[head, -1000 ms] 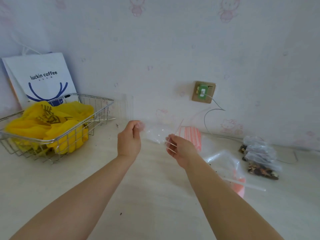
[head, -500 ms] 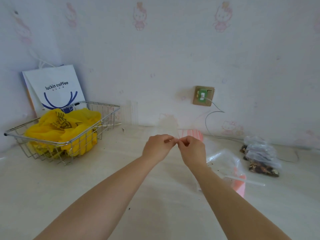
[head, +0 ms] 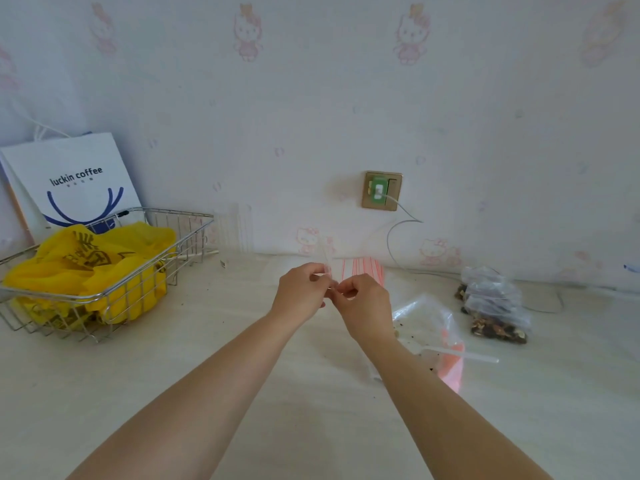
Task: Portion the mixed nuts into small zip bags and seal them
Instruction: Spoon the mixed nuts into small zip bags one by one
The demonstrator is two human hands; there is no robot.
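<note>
1. Left hand (head: 300, 292) raised over the middle of the table (head: 173, 393), fingers curled, thumb and fingertips pinching the edge of a small clear zip bag (head: 326, 268).
2. Right hand (head: 363, 306) just beside it, fingertips meeting those of the left, likewise curled and pinching the same bag at its near edge.
3. Bag itself thin, see-through and hard to make out; only a pale strip showing above the left fingertips. Contents not discernible.
4. Directly behind the hands, lying flat near the wall: a stack of empty zip bags (head: 363, 270) with red-striped tops.
5. To the right of the right forearm, on the table: a larger open clear bag (head: 426, 317) with dark crumbs inside and an orange-pink patch at its near end; a white stick-like strip (head: 460, 353) across it.
6. Farther right, near the wall: a small pile of filled bags of mixed nuts (head: 495, 313), dark nuts visible through the plastic.
7. On the wall above: a brass-coloured socket (head: 381, 190) with a green plug and a thin white cable (head: 398, 237) looping down to the table.
8. Far left: a wire basket (head: 194, 223) holding a crumpled yellow plastic bag (head: 86, 265), and behind it a white paper bag (head: 72, 174) printed "luckin coffee", leaning on the wall.
</note>
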